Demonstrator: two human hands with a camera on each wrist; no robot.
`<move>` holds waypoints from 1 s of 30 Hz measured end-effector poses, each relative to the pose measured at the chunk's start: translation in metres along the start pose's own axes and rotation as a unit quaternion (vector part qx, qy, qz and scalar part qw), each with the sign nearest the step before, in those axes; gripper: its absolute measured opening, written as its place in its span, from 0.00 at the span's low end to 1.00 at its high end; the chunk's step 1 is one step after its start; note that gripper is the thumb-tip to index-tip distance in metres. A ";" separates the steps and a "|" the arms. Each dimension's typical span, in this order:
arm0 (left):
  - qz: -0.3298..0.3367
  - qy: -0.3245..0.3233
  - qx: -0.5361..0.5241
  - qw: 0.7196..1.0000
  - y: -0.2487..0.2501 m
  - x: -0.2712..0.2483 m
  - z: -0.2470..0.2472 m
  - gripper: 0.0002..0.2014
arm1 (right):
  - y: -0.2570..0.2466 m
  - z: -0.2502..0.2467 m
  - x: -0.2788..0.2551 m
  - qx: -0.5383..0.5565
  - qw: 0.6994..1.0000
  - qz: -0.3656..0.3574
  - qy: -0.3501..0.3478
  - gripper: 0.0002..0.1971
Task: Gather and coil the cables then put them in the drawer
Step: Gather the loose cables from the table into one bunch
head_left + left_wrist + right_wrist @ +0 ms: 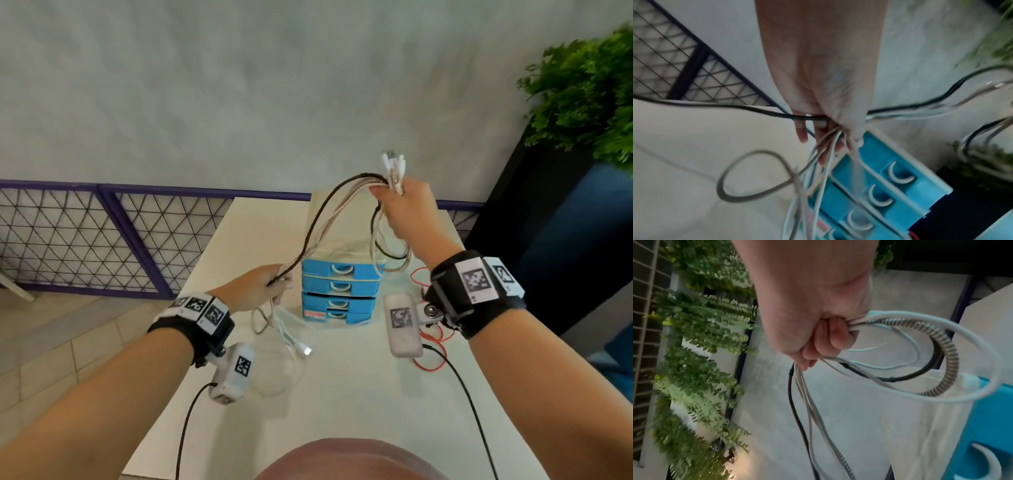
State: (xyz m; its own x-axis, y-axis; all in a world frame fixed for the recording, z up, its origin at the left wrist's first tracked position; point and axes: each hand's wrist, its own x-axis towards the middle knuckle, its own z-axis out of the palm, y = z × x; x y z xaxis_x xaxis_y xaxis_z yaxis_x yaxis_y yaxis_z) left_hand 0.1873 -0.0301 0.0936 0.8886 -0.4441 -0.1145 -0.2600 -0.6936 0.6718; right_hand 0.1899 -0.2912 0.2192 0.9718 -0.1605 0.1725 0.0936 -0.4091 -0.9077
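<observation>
we stand at a white table (pixel 359 394) with both hands raised over it. our right hand (pixel 409 210) is up high, fist closed round a bundle of cables (pixel 329 209); several white plugs (pixel 394 169) stick up out of the top of the fist. the right wrist view shows the fingers (pixel 835 335) curled tight on the strands, with a loop (pixel 945 363) of white, black and metal-sprung cable hanging from the fist. from there the bundle arcs down and left to our left hand (pixel 255 286), lower and nearer the table's left edge. the left wrist view shows that hand (pixel 824 91) closed on the strands, which pass through its curled fingers (pixel 801 133); a black cable (pixel 941 97) and pale ones run off to the right, and the loose ends drop below, one sprung cable forming a loop (pixel 756 175). the tails trail onto the table, one ending in a small plug (pixel 307 351).

a blue drawer unit (pixel 339 294) sits on the table between our hands, its four drawers closed. red wire (pixel 433 339) lies on the table right of the unit, under our right wrist. a mesh fence (pixel 85 236) runs behind the table, and a plant (pixel 585 92) stands at the far right.
</observation>
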 end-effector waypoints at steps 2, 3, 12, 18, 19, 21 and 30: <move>-0.019 -0.005 -0.011 1.000 -0.021 -0.001 0.010 0.09 | 0.000 -0.007 0.001 0.014 1.000 0.004 0.001 0.12; -0.034 -0.014 0.003 0.999 -0.026 -0.002 0.012 0.10 | 0.001 -0.008 0.001 0.026 1.000 0.004 0.001 0.11; -0.232 0.061 0.309 0.920 -0.046 0.006 -0.034 0.17 | 0.002 -0.002 -0.016 0.037 0.992 0.008 -0.118 0.15; -0.256 0.345 0.295 0.854 -0.026 0.007 -0.129 0.10 | 0.017 0.030 -0.040 -0.224 0.901 -0.007 -0.371 0.17; -0.233 0.358 0.294 0.855 -0.026 0.008 -0.138 0.11 | 0.022 0.038 -0.044 -0.217 0.899 0.004 -0.380 0.16; -0.188 0.320 0.288 0.883 -0.027 0.010 -0.147 0.18 | 0.033 0.051 -0.051 -0.169 0.910 0.032 -0.376 0.15; -0.103 -0.019 0.204 0.973 -0.017 0.019 -0.075 0.19 | 0.064 0.061 -0.047 0.178 0.912 0.191 -0.316 0.13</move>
State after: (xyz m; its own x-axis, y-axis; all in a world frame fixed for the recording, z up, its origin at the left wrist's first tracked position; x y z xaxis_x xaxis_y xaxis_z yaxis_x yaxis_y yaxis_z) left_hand 0.2367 0.0159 0.1350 0.9250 -0.2878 -0.2480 -0.2137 -0.9339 0.2867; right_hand 0.1631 -0.2549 0.1290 0.8684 0.3659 -0.3346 -0.3226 -0.0956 -0.9417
